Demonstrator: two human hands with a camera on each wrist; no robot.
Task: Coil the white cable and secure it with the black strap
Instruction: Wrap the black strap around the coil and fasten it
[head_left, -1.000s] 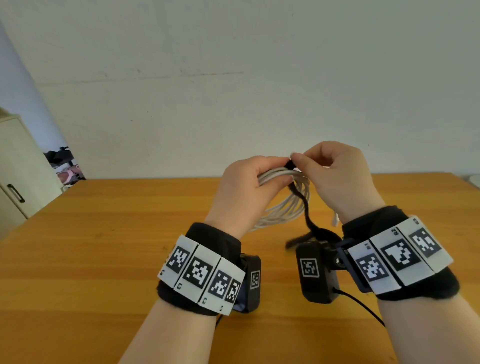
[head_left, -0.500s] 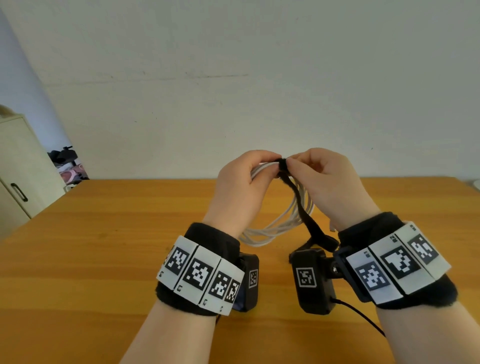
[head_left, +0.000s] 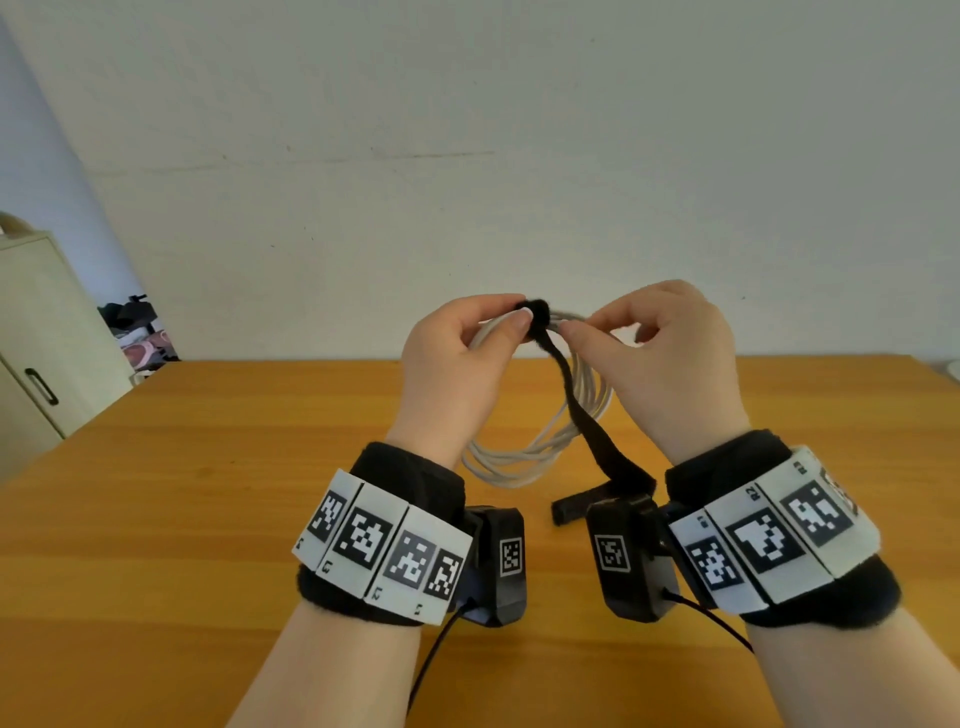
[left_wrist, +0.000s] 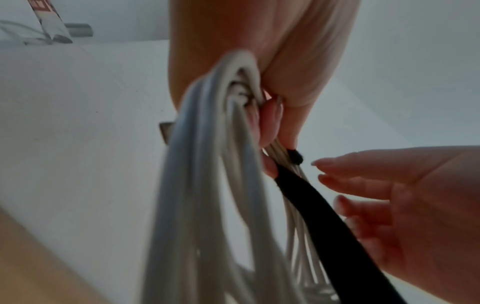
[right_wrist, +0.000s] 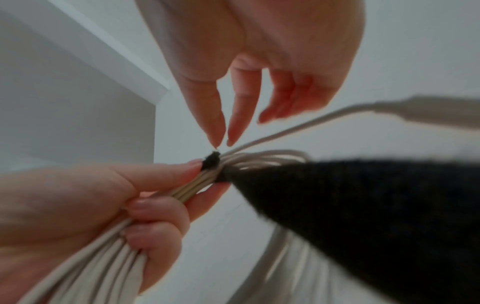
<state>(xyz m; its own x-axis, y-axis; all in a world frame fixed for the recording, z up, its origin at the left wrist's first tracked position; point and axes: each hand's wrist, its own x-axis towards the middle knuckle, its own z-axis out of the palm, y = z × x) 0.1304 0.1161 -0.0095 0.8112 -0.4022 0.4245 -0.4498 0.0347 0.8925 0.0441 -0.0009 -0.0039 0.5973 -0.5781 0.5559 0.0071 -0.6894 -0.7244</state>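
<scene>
The white cable (head_left: 519, 457) hangs as a coil of several loops above the table. My left hand (head_left: 522, 319) grips the top of the coil, its thumb and forefinger pinching the bundle right beside the black strap (head_left: 592, 426). The strap is wrapped around the bundle at the top, and its long tail drops toward my right wrist. My right hand (head_left: 571, 327) hovers just right of the wrap. In the right wrist view its thumb and forefinger tips (right_wrist: 217, 142) sit just above the strap (right_wrist: 363, 205), holding nothing. One loose cable end (right_wrist: 428, 109) trails off to the right.
The wooden table (head_left: 208, 519) spreads below both hands. A cream cabinet (head_left: 41, 338) stands at the far left, with dark clutter (head_left: 140, 327) behind the table's back left corner. A plain white wall rises behind the table.
My right hand has let go of the strap's wrapped end and drawn slightly right. My left thumb and forefinger now pin the wrap. The coil has swung a little.
</scene>
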